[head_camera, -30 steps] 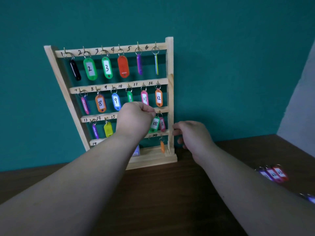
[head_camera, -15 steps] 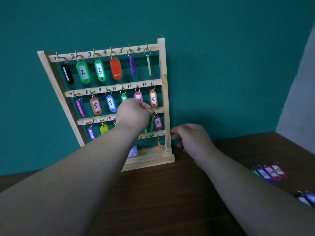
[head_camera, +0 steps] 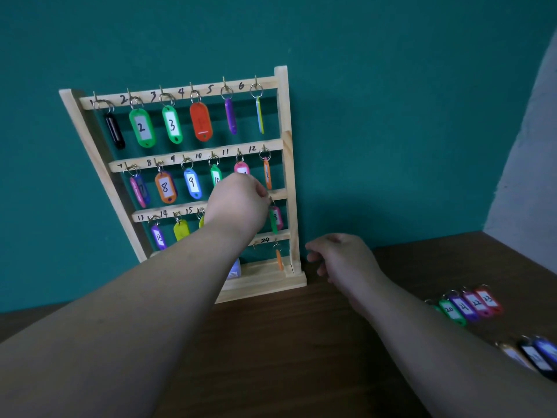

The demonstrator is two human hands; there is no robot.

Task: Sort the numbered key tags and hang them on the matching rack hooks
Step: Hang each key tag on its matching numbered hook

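Note:
A wooden key rack [head_camera: 284,122] leans against the teal wall, with four numbered rails of hooks. Coloured tags hang on the top two rails, such as green tag 2 [head_camera: 142,127] and orange tag 8 [head_camera: 165,187]. My left hand [head_camera: 238,203] is at the right end of the third rail, fingers curled, pinching the ring of a green tag [head_camera: 273,222] that hangs edge-on beside a pink tag [head_camera: 279,217]. My right hand [head_camera: 340,260] hovers loosely curled and holding nothing, just right of the rack's foot. An orange tag [head_camera: 279,259] hangs under hook 24.
A row of loose tags [head_camera: 470,306] numbered 20 to 23 lies on the dark wooden table at the right. More tags [head_camera: 533,356] lie near the lower right edge. A small blue and white object [head_camera: 234,270] stands on the rack's base, mostly hidden by my left arm.
My right hand has come off the rack's right post and now sits a little apart from it. My left hand stays at the third rail, where the green tag has turned edge-on.

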